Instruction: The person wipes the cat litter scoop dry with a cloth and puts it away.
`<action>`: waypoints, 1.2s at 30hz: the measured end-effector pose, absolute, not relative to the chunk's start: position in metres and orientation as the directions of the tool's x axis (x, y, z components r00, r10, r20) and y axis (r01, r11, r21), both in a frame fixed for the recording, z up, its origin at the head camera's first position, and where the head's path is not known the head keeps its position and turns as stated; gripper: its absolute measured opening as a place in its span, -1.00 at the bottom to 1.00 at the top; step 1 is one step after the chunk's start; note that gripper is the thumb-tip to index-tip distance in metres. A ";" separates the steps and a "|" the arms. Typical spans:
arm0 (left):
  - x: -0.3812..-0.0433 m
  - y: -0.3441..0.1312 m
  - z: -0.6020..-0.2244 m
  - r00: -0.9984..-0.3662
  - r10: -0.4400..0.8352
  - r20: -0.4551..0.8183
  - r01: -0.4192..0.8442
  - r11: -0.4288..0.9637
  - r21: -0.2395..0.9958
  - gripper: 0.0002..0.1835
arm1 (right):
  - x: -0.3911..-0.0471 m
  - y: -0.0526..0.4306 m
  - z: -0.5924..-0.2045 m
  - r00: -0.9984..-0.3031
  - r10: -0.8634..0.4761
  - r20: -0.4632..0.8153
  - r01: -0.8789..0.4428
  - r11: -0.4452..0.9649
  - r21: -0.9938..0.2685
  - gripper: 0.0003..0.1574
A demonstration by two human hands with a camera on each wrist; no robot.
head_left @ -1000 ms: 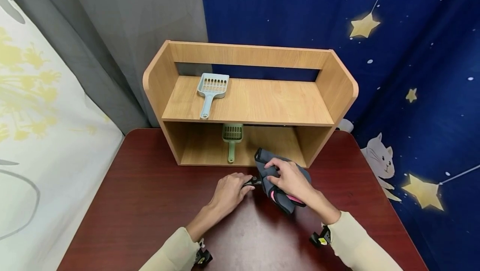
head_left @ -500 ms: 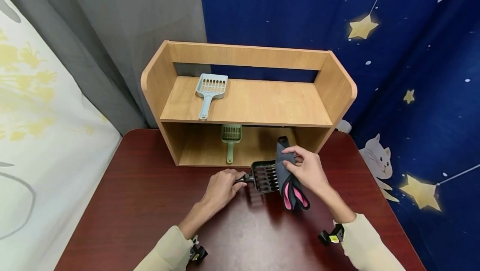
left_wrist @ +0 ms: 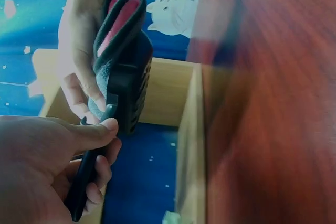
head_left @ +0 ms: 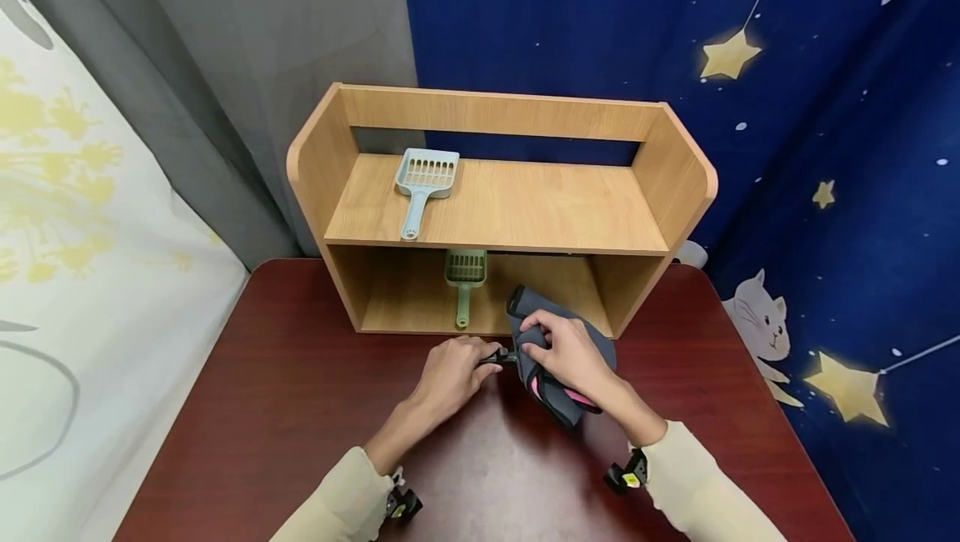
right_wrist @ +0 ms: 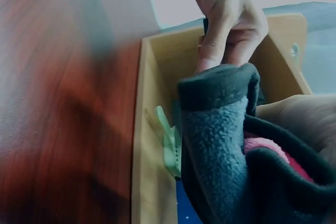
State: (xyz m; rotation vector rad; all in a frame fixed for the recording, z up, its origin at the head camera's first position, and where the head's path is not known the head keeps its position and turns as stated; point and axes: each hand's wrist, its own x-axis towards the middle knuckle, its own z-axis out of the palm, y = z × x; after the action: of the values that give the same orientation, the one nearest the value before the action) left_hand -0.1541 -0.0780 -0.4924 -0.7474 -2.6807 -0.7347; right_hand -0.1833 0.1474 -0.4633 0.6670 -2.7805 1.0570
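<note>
My left hand (head_left: 452,375) grips the handle of a black slotted litter scoop (left_wrist: 123,90) above the table, its fingers curled round it. In my right hand (head_left: 572,358) is a folded dark grey cloth (head_left: 592,338) with black edging and a pink inner side, pressed over the scoop's head. From the head view the cloth hides most of that head; the left wrist view shows its black slotted side. A light blue litter scoop (head_left: 427,175) lies on the upper shelf. On the lower shelf is a green litter scoop (head_left: 465,275).
A two-tier wooden shelf (head_left: 495,246) stands at the back of the dark red table (head_left: 300,409), just beyond both hands. Behind it hang a grey curtain (head_left: 277,25) and a blue star-patterned curtain (head_left: 562,25). A white patterned cloth (head_left: 97,292) hangs at the left.
Half a second ago the cloth was out at the scoop's far edge, with the slots showing. My right hand has moved left, bringing the cloth back over the head. The left hand keeps its grip.
</note>
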 end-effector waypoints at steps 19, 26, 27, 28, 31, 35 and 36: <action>-0.153 -0.093 -0.496 -0.828 0.414 0.378 0.548 0.741 0.389 -0.66 | -0.189 0.209 -0.462 -0.919 -0.154 0.362 -0.371 0.644 -0.669 -0.70; -0.154 -0.107 -0.492 -0.841 0.394 0.371 0.531 0.735 0.422 -0.69 | -0.195 0.241 -0.465 -0.942 -0.205 0.268 -0.321 0.303 -0.897 -0.66; -0.154 -0.109 -0.491 -0.844 0.392 0.366 0.527 0.736 0.426 -0.70 | -0.196 0.244 -0.465 -0.939 -0.213 0.271 -0.325 0.288 -0.901 -0.66; -0.154 -0.110 -0.490 -0.845 0.394 0.361 0.525 0.739 0.423 -0.70 | -0.197 0.246 -0.465 -0.935 -0.222 0.278 -0.333 0.277 -0.901 -0.66; -0.155 -0.114 -0.489 -0.845 0.402 0.352 0.526 0.743 0.414 -0.70 | -0.202 0.253 -0.465 -0.924 -0.249 0.290 -0.351 0.255 -0.901 -0.67; -0.155 -0.117 -0.489 -0.827 0.440 0.351 0.557 0.727 0.402 -0.69 | -0.211 0.257 -0.466 -0.912 -0.297 0.283 -0.358 0.237 -0.903 -0.68; -0.155 -0.117 -0.489 -0.819 0.455 0.350 0.571 0.714 0.405 -0.67 | -0.213 0.257 -0.467 -0.907 -0.315 0.280 -0.359 0.232 -0.904 -0.68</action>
State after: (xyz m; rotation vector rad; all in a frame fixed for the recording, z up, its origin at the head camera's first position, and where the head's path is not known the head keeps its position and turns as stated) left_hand -0.1554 -0.1171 -0.4894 -0.8189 -2.6958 -0.7478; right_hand -0.2132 0.2571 -0.4667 0.6673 -2.4354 1.8045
